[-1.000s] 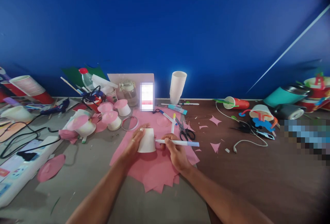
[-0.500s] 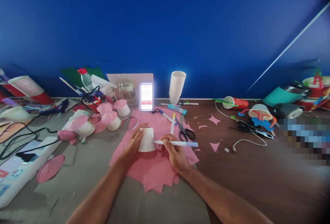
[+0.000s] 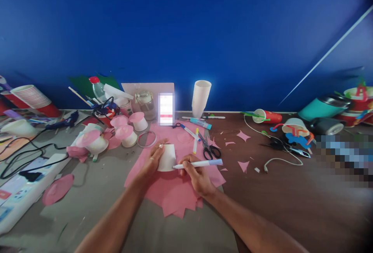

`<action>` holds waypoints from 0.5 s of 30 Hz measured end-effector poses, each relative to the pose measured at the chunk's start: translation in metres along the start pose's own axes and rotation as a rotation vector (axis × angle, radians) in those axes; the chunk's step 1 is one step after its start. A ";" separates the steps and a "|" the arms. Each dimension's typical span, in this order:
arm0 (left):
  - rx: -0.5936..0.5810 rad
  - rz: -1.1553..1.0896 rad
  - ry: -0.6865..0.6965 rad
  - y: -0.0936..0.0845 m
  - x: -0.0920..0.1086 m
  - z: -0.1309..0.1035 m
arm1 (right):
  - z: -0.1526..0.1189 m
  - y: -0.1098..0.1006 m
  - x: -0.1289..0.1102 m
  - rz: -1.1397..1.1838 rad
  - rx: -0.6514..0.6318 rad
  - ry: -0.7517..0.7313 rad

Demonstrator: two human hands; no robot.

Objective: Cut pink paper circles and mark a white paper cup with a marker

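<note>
A white paper cup point(image 3: 167, 158), its wide rim down, is gripped on its left side by my left hand point(image 3: 152, 162). My right hand point(image 3: 196, 173) pinches a white marker with a pale lavender end point(image 3: 204, 163), its tip against the cup's lower right side. Pink paper sheets point(image 3: 175, 194) lie beneath both hands. Just beyond are black-handled scissors point(image 3: 210, 151), a yellow-tipped marker point(image 3: 196, 141) and a blue and white pen point(image 3: 189, 131).
A stack of white cups point(image 3: 201, 98) stands by the blue wall, right of a lit phone point(image 3: 166, 109). Pink-topped cups point(image 3: 125, 134) and a power strip point(image 3: 29, 191) are at left. Pink scraps point(image 3: 243, 135), a white cable point(image 3: 284, 160) and a red cup point(image 3: 271, 117) lie at right.
The marker's tip has moved slightly down and left onto the cup's lower side, and the marker is more tilted. My left hand keeps its hold.
</note>
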State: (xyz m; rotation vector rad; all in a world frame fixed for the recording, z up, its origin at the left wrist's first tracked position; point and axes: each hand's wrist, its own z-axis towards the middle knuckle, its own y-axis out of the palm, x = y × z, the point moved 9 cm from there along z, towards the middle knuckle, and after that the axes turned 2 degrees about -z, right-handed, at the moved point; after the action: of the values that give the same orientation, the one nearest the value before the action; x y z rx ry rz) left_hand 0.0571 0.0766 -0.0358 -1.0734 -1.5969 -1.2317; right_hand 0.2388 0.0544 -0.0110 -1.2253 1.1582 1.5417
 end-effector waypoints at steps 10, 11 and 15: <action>-0.011 0.045 -0.028 0.003 -0.001 0.000 | -0.001 -0.005 -0.001 0.027 0.023 -0.006; -0.014 0.040 -0.033 0.003 -0.003 0.001 | -0.002 -0.002 -0.001 0.020 -0.008 -0.002; -0.016 0.040 -0.031 0.005 -0.003 0.000 | -0.003 0.001 0.000 -0.005 -0.019 -0.007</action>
State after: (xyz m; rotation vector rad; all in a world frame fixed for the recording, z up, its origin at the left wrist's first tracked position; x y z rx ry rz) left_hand 0.0627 0.0772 -0.0372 -1.1346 -1.5839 -1.2086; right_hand 0.2383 0.0510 -0.0113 -1.2335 1.1381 1.5553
